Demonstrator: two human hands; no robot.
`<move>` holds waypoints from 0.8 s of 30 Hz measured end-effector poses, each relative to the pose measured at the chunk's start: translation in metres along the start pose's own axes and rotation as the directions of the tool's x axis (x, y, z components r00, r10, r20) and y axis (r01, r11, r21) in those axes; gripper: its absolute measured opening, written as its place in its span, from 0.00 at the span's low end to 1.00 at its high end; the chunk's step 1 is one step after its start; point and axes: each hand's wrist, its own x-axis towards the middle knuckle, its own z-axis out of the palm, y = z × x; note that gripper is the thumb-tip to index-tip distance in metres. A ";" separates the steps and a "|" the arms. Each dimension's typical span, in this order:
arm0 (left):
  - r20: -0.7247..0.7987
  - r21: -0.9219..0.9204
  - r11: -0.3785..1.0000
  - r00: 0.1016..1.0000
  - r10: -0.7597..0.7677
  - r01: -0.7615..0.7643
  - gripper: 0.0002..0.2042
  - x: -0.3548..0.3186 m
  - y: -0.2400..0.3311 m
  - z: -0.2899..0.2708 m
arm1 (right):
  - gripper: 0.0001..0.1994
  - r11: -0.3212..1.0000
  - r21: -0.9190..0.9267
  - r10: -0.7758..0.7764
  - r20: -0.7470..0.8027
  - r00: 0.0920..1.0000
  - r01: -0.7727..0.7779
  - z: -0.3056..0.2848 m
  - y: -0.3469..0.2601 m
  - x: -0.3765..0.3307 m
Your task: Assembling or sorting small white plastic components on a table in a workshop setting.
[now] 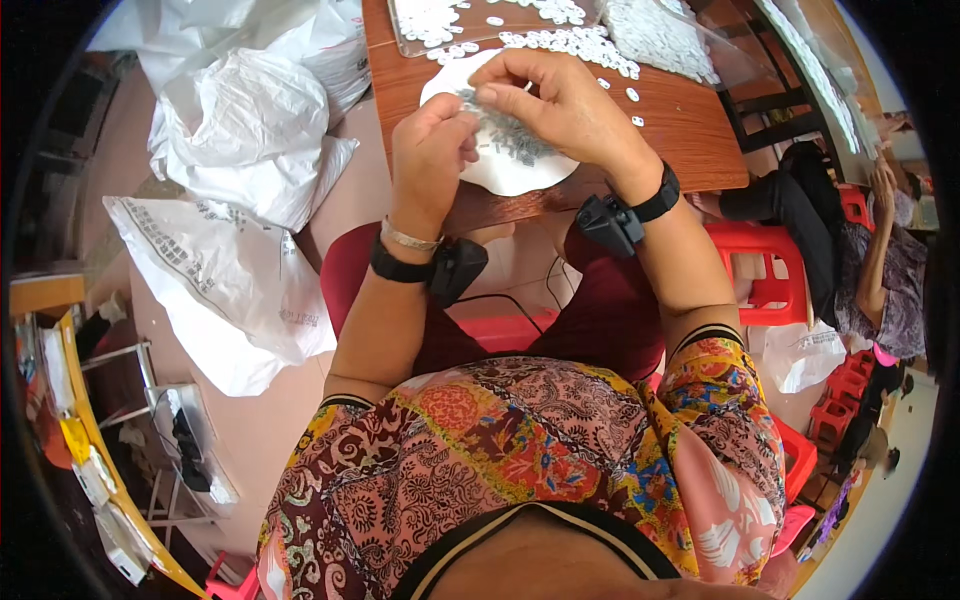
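Head view: white round dish point(520, 170), at the near edge of the wooden table point(690, 125), holds a heap of small grey parts point(515, 140); their long axes are too small to tell. Left hand point(432, 150) curled shut, right hand point(545, 95) pinching, both over the heap on a tiny piece. Clear tray point(440, 25) holds small white pieces point(560, 42), some scattered beyond. White bags point(245, 130) crowd the floor left; red stool point(765, 270) right.

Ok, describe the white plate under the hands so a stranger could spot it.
Start at the brown wooden table at the top. At its near edge lies the white plate, beneath both hands. Unlike the clear trays of white pieces behind it, it is round, opaque and holds small grey parts.
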 end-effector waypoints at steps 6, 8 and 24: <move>0.003 0.046 0.998 0.999 0.049 -0.049 0.04 0.010 -0.002 -0.028 | 0.15 0.821 0.289 -0.488 -0.092 0.868 0.492 0.025 -0.095 -0.011; 0.109 -0.231 0.953 0.978 -0.175 0.196 0.06 0.012 -0.007 -0.036 | 0.15 0.638 0.372 -0.702 -0.077 0.708 0.674 0.035 -0.132 -0.008; -0.018 -0.261 0.964 0.998 -0.054 0.047 0.08 0.001 0.002 -0.019 | 0.06 0.720 -0.001 -0.691 0.098 0.716 0.694 -0.016 -0.085 -0.025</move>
